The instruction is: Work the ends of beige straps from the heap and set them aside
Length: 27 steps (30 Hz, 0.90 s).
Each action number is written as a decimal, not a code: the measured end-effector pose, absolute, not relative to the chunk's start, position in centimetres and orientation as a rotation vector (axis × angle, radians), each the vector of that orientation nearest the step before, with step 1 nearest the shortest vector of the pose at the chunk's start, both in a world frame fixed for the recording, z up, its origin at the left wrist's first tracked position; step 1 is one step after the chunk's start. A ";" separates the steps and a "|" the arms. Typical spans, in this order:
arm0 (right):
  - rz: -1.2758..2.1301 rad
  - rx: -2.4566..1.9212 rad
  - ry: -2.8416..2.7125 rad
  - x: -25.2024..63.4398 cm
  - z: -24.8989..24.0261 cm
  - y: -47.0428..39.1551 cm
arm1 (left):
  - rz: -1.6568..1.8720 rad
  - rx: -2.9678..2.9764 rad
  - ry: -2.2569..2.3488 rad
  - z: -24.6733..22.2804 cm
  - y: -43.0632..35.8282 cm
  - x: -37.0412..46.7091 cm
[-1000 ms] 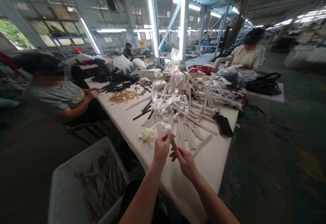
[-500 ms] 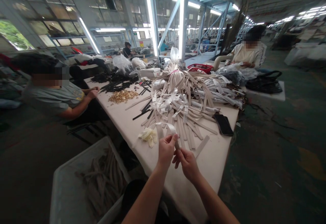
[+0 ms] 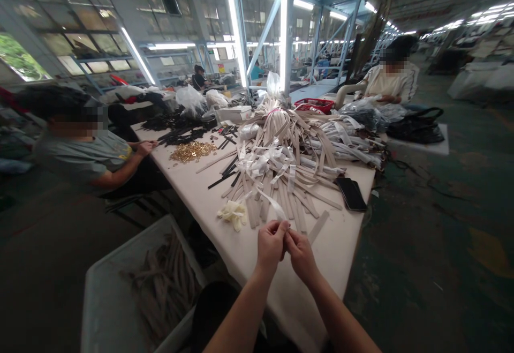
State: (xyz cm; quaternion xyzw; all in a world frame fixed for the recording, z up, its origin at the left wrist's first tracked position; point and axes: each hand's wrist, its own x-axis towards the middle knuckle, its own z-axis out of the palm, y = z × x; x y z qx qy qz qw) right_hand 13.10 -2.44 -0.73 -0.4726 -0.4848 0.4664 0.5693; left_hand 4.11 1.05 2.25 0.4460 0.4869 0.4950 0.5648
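Note:
My left hand (image 3: 271,246) is closed, thumb and fingers pinched on a white strip of film or tape (image 3: 273,207) that curls up and away over the table. Against it, fingertips meeting, is my right hand (image 3: 300,254), also closed. The short beige strap seen between the hands a moment ago is now almost wholly covered by my fingers. Just beyond lie more flat beige straps (image 3: 299,216) in a large heap, with crumpled white strips (image 3: 267,163) on top. A single beige strap (image 3: 319,227) rests to the right of my hands.
Pale gloves (image 3: 233,213) lie left of my hands, and two dark phones (image 3: 351,195) near the right edge. Gold-coloured metal pieces (image 3: 193,151) and black straps (image 3: 176,134) are farther left. A white bin (image 3: 94,288) holds straps below the table (image 3: 225,246). A co-worker (image 3: 100,155) sits left.
My hands have come together and moved slightly lower and to the right. The beige strap between them has gone out of sight, and the white strip now stretches farther from my fingers.

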 end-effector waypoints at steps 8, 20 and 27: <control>0.980 -1.178 -1.189 13.5 -1.1 -2.5 | 1.161 0.967 1.113 1.0 0.8 4.3; 1.141 -1.072 -1.189 13.7 -2.1 -3.6 | 1.075 0.585 0.806 2.9 4.5 2.9; 1.156 -1.153 -1.165 12.7 -3.4 -4.1 | 1.189 0.686 0.724 5.0 6.4 2.6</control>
